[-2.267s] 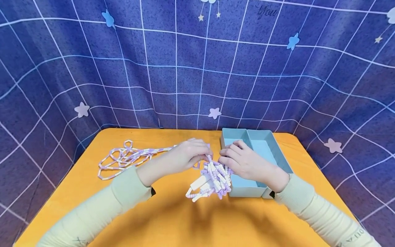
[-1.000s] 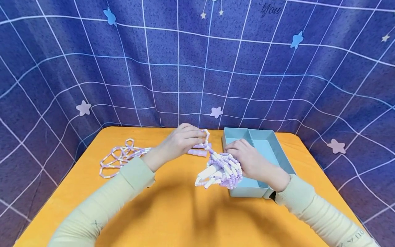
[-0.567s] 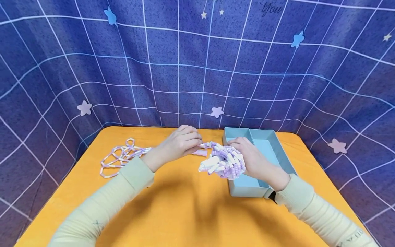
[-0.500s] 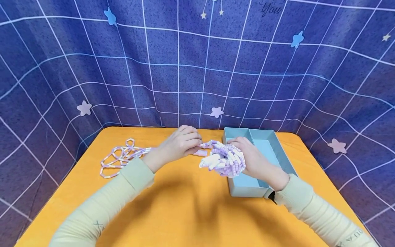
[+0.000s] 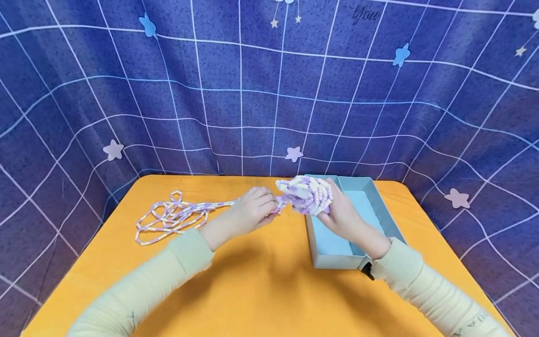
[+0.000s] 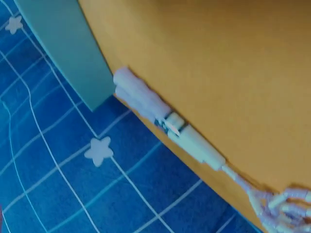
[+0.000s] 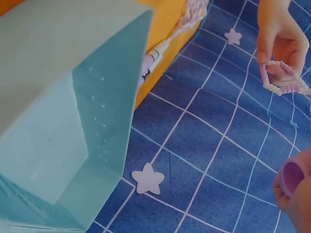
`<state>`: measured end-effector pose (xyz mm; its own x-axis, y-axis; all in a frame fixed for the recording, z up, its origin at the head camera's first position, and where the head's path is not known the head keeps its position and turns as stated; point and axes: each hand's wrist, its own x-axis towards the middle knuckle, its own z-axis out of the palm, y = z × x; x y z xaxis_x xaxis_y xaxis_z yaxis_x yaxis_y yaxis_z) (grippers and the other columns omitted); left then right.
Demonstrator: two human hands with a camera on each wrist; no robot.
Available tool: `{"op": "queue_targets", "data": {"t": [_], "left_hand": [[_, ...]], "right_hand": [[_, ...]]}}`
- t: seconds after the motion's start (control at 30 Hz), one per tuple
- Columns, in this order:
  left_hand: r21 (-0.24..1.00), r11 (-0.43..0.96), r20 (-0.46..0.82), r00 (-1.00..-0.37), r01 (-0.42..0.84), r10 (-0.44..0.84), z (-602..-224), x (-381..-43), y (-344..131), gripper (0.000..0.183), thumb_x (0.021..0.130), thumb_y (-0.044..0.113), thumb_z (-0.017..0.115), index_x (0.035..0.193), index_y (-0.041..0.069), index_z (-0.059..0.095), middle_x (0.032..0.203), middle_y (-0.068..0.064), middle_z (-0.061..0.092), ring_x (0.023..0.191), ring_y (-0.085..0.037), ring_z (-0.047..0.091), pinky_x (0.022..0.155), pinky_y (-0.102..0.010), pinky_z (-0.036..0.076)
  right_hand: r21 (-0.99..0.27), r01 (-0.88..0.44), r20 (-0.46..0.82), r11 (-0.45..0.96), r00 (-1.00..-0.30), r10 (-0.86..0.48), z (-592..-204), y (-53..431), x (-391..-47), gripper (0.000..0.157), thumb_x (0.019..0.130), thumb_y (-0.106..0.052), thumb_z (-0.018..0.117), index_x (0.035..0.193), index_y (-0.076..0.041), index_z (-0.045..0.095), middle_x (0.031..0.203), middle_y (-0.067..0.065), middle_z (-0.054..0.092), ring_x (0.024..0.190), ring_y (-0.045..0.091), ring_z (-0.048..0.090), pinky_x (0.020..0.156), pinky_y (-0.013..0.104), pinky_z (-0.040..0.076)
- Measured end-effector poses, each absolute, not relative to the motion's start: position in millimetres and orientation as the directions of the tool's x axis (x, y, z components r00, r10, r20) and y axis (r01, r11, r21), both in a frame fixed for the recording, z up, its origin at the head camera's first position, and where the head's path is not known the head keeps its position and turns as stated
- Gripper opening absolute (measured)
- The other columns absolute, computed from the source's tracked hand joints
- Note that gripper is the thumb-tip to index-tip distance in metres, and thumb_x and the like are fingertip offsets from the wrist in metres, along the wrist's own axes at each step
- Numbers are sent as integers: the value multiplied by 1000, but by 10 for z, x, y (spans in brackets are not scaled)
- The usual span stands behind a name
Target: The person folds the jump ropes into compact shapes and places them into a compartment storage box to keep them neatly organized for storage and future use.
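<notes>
My right hand (image 5: 343,213) grips the handles of a purple-and-white beaded jump rope, wound into a thick bundle (image 5: 309,194) above the light blue box. In the right wrist view, the hollow end of a purple handle (image 7: 293,177) shows in its curled fingers. My left hand (image 5: 254,208), left of the bundle, pinches a loop of the beads (image 7: 279,91). Behind it on the table, a second beaded jump rope (image 5: 172,217) lies in loose coils. Its purple-and-white handles (image 6: 141,97) lie side by side near the table's far edge in the left wrist view.
A light blue box (image 5: 381,210), split lengthwise by a divider, stands at the table's right, under my right hand. The orange tabletop (image 5: 269,290) ends at a dark blue curtain (image 5: 219,93) with white grid lines and stars.
The bundle in my right hand has risen and tipped up, away from me. My left hand dropped slightly towards me, still pinching the bead loop.
</notes>
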<state>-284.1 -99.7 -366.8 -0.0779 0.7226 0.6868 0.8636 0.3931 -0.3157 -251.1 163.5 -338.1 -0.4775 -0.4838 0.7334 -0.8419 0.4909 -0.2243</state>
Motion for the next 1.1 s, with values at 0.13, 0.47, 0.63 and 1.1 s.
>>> {"op": "queue_targets", "data": {"t": [0.13, 0.47, 0.63, 1.1], "left_hand": [[-317, 423, 685, -104, 849, 721, -3691, -2726, -943, 9, 79, 11, 66, 85, 7, 60, 86, -4, 60, 88, -23, 54, 78, -35, 44], [-406, 509, 631, -170, 759, 757, -3489, -2304, -831, 20, 79, 10, 60, 99, 8, 61, 97, -4, 60, 100, -24, 53, 87, -35, 41], [-355, 510, 670, -166, 783, 723, -3362, -2180, -790, 14, 90, 9, 51, 101, 6, 59, 103, -5, 58, 101, -25, 54, 84, -34, 42], [334, 497, 781, -530, 801, 330, -3252, -2022, -674, 7, 89, 3, 60, 95, 3, 59, 87, -4, 58, 83, -15, 56, 75, -25, 49]], "right_hand": [[-284, -794, 712, 537, -550, -436, -3389, 1613, -2498, 54, 79, -4, 59, 126, 11, 37, 116, 25, 51, 102, 34, 53, 87, 50, 44], [-367, -610, 579, 703, -741, -341, -3391, 1584, -2448, 42, 82, -4, 57, 119, 6, 39, 99, 18, 49, 83, 27, 48, 70, 44, 44], [-366, -542, 532, 756, -789, -308, -3379, 1541, -2402, 31, 85, -6, 54, 112, 4, 42, 92, 13, 47, 78, 24, 46, 65, 41, 44], [29, -549, 696, 835, -588, -412, -3390, 1494, -2411, 44, 78, -5, 69, 114, 1, 45, 92, 14, 48, 78, 31, 46, 55, 39, 33]]}}
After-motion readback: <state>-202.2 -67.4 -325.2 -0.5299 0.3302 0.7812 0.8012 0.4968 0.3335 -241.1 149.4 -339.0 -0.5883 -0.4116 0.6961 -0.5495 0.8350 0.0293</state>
